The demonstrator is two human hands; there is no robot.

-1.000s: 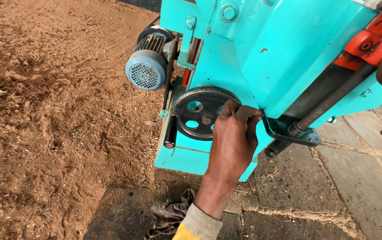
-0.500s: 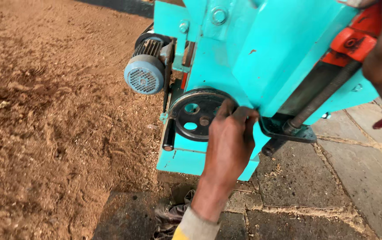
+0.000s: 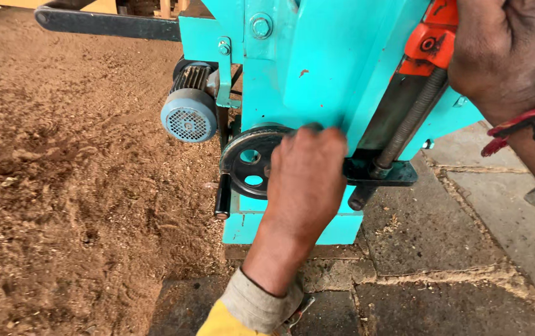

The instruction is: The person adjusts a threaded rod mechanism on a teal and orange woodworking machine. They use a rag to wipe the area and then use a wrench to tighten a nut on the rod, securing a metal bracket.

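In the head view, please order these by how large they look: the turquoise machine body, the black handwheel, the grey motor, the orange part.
1. turquoise machine body
2. black handwheel, partly hidden by the left hand
3. grey motor
4. orange part, partly hidden by the right hand, so unsure

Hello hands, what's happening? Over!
Left hand grips black metal handwheel on turquoise machine. Right hand rests up top, near orange part. Nothing blocking.
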